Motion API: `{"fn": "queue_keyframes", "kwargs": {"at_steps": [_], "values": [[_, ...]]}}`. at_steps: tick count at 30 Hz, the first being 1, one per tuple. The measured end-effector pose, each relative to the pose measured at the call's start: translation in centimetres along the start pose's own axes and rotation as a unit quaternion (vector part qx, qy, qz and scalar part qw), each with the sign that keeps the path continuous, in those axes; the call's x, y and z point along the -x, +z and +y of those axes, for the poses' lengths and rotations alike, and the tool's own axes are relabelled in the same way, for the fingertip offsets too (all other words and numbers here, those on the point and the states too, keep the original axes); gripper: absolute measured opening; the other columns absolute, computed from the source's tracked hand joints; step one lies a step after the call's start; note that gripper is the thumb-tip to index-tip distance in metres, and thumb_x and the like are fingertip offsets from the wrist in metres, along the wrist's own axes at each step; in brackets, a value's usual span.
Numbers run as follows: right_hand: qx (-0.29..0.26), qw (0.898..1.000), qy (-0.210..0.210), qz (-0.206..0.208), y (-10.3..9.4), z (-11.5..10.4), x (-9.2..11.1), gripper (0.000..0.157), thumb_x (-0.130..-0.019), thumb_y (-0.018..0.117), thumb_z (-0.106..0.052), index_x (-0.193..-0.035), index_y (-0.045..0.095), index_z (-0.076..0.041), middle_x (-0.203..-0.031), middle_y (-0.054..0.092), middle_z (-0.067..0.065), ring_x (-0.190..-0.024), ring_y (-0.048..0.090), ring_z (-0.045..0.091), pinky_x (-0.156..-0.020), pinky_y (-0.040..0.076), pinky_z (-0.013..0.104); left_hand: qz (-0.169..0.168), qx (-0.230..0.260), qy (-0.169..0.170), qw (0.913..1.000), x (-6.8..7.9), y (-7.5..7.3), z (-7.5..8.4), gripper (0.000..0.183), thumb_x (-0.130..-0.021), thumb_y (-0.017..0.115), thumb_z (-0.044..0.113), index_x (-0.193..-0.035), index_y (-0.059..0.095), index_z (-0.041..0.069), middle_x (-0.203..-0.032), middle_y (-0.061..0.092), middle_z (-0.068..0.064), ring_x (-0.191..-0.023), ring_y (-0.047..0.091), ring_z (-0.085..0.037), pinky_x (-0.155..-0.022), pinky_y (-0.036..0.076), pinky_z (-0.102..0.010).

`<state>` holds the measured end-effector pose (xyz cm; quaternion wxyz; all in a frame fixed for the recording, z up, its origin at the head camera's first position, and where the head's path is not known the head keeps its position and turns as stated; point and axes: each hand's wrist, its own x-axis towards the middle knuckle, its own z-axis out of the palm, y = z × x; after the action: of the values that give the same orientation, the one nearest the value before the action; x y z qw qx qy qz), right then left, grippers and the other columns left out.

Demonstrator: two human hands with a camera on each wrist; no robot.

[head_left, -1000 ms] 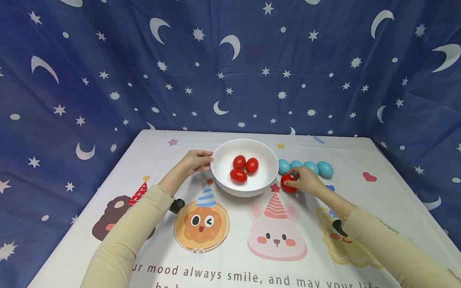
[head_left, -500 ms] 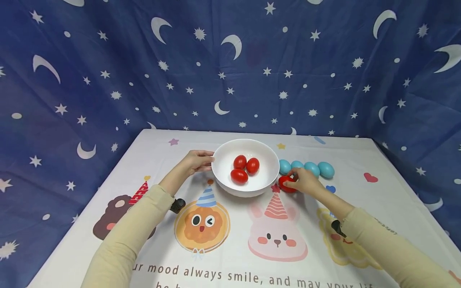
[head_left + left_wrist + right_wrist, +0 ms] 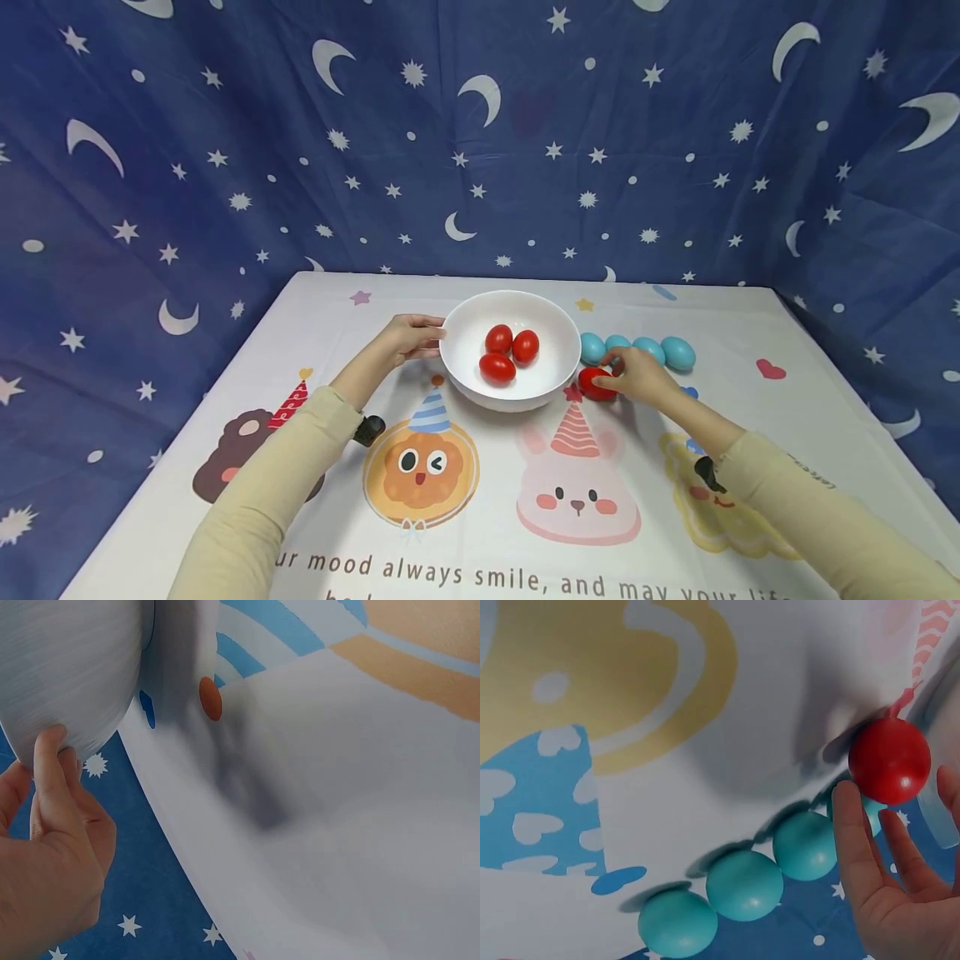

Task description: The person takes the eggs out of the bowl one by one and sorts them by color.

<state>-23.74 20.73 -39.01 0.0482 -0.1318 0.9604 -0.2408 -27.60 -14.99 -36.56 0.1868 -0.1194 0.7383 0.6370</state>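
Observation:
A white bowl (image 3: 551, 321) sits toward the back of the table with three red eggs in it, one of them the front egg (image 3: 497, 368). At its left side my left hand (image 3: 412, 336) holds the rim; in the left wrist view, the fingers (image 3: 54, 776) press the outer wall. My right hand (image 3: 637, 375) is at another red egg (image 3: 592, 383), just right of the bowl. In the right wrist view, its fairly straight fingers (image 3: 855, 840) reach the edge of this egg (image 3: 889, 761), and a small gap shows between thumb and egg.
Several light blue eggs (image 3: 678, 354) lie in a row behind the right hand, beginning at the bowl's right side. The white tablecloth (image 3: 465, 558) bears cartoon prints and lettering. A dark blue starry curtain (image 3: 525, 217) hangs behind the table's far edge.
The red egg at the right hand has shifted slightly left toward the bowl and turned to lie more sideways. Left hand and bowl stay in place.

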Motion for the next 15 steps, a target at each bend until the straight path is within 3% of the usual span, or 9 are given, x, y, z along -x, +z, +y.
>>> {"fn": "queue_keyframes", "kwargs": {"at_steps": [5, 15], "values": [[-0.012, 1.000, 0.011, -0.010, -0.9, -0.3, -0.1, 0.035, -0.083, 0.071, -0.021, -0.103, 0.062, 0.006, -0.091, 0.065, 0.022, -0.077, 0.061, 0.028, -0.064, 0.060, 0.034, 0.005, 0.000, -0.003, 1.0000, -0.1, 0.0, -0.1, 0.043, -0.089, 0.062, 0.004, -0.131, 0.053, 0.002, -0.098, 0.062, -0.006, -0.063, 0.064, -0.003, -0.064, 0.060, -0.018], [-0.063, 0.998, -0.003, 0.005, -2.4, -0.7, -0.5, 0.031, -0.084, 0.068, -0.011, -0.105, 0.061, 0.010, -0.086, 0.064, 0.023, -0.061, 0.061, 0.018, -0.058, 0.060, 0.029, 0.005, -0.008, -0.003, 1.0000, 0.0, 0.0, 0.0, 0.044, -0.090, 0.062, 0.005, -0.132, 0.052, 0.003, -0.110, 0.061, -0.011, -0.064, 0.063, -0.003, -0.064, 0.060, -0.017]]}}
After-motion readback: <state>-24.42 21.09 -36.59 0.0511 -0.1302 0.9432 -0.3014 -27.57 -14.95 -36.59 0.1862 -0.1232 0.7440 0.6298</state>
